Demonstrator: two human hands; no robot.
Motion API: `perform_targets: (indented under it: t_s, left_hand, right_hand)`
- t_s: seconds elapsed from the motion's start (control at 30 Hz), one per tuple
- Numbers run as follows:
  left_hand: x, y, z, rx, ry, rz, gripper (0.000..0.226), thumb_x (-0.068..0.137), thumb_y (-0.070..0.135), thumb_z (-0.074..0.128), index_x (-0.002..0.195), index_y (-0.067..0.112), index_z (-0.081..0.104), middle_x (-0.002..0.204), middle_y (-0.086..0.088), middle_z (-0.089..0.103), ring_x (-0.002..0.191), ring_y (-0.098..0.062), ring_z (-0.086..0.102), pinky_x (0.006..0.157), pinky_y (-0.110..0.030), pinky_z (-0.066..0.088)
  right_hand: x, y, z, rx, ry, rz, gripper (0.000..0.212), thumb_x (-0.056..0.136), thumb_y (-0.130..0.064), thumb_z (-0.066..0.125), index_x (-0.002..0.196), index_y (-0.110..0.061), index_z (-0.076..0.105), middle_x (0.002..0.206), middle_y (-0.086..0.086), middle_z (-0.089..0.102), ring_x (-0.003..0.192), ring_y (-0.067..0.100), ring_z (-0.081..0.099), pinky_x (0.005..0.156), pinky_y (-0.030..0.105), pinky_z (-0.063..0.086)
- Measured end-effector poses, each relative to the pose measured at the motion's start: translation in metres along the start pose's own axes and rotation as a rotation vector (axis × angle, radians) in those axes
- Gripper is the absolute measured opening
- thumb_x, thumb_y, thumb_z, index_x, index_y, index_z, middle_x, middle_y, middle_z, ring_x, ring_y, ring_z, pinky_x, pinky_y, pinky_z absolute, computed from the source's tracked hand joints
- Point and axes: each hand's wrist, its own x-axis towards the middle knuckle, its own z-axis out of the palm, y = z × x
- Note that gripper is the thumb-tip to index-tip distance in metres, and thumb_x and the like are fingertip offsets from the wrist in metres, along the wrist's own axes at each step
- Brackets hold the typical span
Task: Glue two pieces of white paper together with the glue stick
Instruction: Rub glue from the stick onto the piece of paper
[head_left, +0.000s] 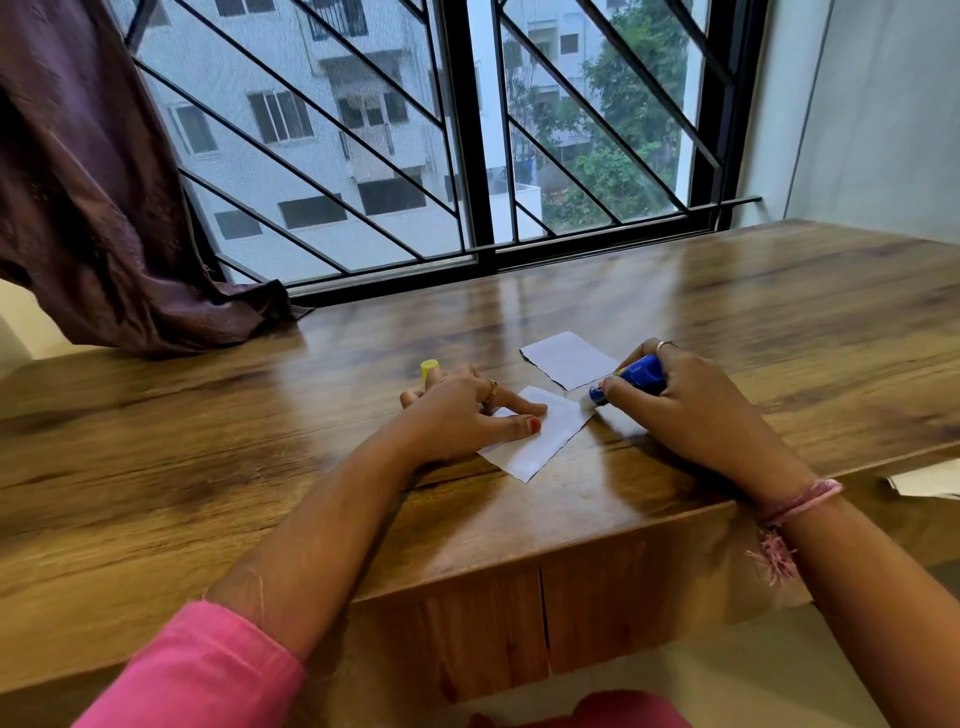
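Two white paper pieces lie on the wooden table (779, 322). The near piece (545, 441) sits under my left hand (462, 410), whose spread fingers press on its left part. The far piece (569, 359) lies just beyond it, untouched. My right hand (691, 405) grips the blue glue stick (639, 375), tilted with its tip down at the near piece's right corner. The yellow cap (429, 370) pokes out behind my left hand; whether that hand holds it I cannot tell.
A dark curtain (104, 208) drapes onto the table's far left. The barred window (467, 156) runs along the far edge. More white paper (924, 480) lies at the right edge. The table's front edge is close to my body.
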Motion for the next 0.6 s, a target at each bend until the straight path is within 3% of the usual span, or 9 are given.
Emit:
perform_targets:
  t_s: [0.1,0.2,0.33,0.47,0.6]
  left_hand:
    - [-0.001,0.001,0.0,0.002,-0.002,-0.004,0.024,0.081,0.065,0.054,0.105,0.063,0.054,0.1,0.001,0.045,0.106,-0.024,0.032,0.087,-0.04,0.031]
    - [-0.003,0.001,-0.001,-0.018,-0.001,0.006,0.019,0.081,0.063,0.056,0.099,0.066,0.051,0.1,0.001,0.046,0.107,-0.025,0.033,0.091,-0.042,0.031]
    - [-0.004,0.001,-0.001,-0.006,0.013,0.025,0.016,0.083,0.062,0.055,0.098,0.067,0.053,0.093,0.007,0.042,0.103,-0.022,0.034,0.085,-0.04,0.03]
    - [-0.004,-0.002,-0.003,-0.01,0.004,0.04,0.013,0.085,0.059,0.055,0.094,0.068,0.053,0.095,0.007,0.041,0.102,-0.022,0.033,0.075,-0.035,0.026]
    - [-0.003,-0.006,-0.003,-0.027,0.015,0.079,0.015,0.085,0.055,0.058,0.095,0.067,0.058,0.092,0.011,0.04,0.103,-0.022,0.034,0.082,-0.036,0.03]
  right_hand:
    - [-0.001,-0.001,0.0,0.016,0.027,0.008,0.02,0.08,-0.031,0.068,0.077,-0.014,0.058,0.053,-0.004,0.049,0.049,0.011,0.043,0.047,0.011,0.036]
    - [-0.001,0.003,-0.002,0.129,0.182,0.039,0.022,0.077,-0.032,0.069,0.078,-0.012,0.059,0.055,-0.001,0.049,0.048,0.01,0.043,0.046,0.014,0.035]
    - [-0.002,0.007,-0.005,0.403,0.282,0.077,0.021,0.083,-0.029,0.065,0.087,-0.01,0.058,0.059,0.004,0.053,0.049,0.017,0.047,0.047,0.032,0.04]
    - [-0.003,0.008,-0.006,0.619,0.264,0.124,0.007,0.083,-0.028,0.067,0.084,-0.023,0.062,0.064,-0.003,0.067,0.053,0.003,0.057,0.041,0.018,0.044]
    - [0.0,0.011,-0.006,0.674,0.14,0.186,0.01,0.083,-0.02,0.066,0.093,-0.018,0.063,0.073,-0.003,0.075,0.061,0.003,0.064,0.044,0.019,0.047]
